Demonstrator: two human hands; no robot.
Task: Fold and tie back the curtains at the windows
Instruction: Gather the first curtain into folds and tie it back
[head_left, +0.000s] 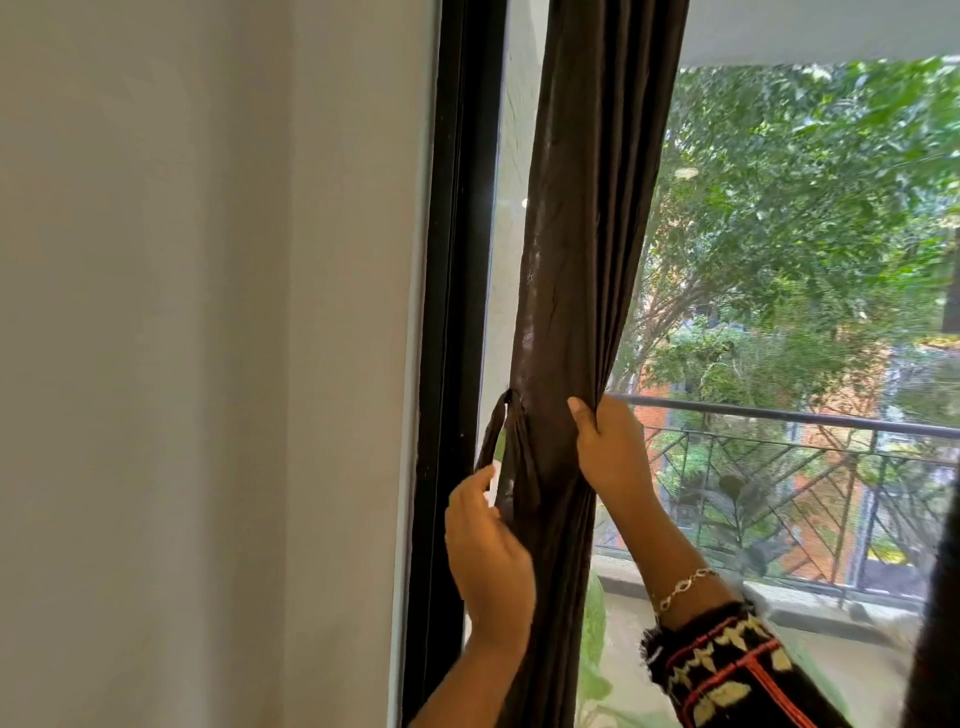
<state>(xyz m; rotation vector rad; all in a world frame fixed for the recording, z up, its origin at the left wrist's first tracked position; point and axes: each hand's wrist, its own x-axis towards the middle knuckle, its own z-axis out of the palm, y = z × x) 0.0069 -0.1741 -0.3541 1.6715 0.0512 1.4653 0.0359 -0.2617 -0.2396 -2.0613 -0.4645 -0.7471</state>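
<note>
A dark brown curtain (587, 234) hangs gathered into a narrow bunch in front of the window, just right of the black frame. A matching brown tie-back strap (506, 441) loops out from the curtain's left side. My left hand (488, 561) pinches the strap's lower end beside the curtain. Higher up, my right hand (610, 447) grips the bunched curtain from the right, fingers curled round the folds. The wrist wears a silver bracelet and a patterned dark sleeve.
The black window frame (457, 312) stands left of the curtain, against a plain white wall (182, 364). Through the glass are a balcony railing (805, 421), trees and a brick building.
</note>
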